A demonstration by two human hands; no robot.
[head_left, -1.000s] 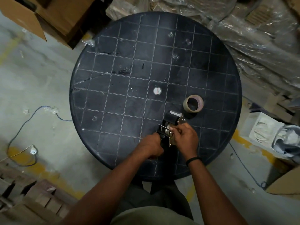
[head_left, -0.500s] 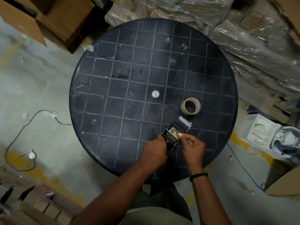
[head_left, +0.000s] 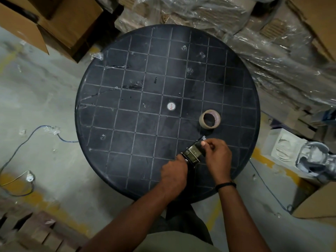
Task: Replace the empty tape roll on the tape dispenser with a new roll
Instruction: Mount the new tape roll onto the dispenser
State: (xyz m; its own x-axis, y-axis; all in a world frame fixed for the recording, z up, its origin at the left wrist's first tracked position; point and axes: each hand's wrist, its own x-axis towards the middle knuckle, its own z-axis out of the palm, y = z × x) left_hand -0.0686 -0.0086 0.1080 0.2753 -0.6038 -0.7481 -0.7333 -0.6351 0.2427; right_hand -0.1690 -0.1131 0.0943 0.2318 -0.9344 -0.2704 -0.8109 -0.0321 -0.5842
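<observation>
The tape dispenser (head_left: 193, 155) sits low over the near-right part of the round black table (head_left: 112, 113), held between both hands. Compared with a second ago it is turned: its head now points up-right toward the tape roll (head_left: 209, 118), where earlier it stood more upright in view. The left hand (head_left: 174, 170) is clamped around the handle end, fingers wrapped shut. The right hand (head_left: 217, 155) has moved up from the metal side plate to the far end of the dispenser, thumb and fingertips pinched together there; what exactly they pinch is too small to tell, possibly a flap or tape end. The tape roll lies flat, well apart from the hands, in the same spot as before, untouched. Judgement: the person is likely still clearing or opening the dispenser, so the swap itself is not yet done. Whether an empty core remains on the spindle cannot be seen. Plastic-wrapped cartons (head_left: 272, 51) crowd the far side.
</observation>
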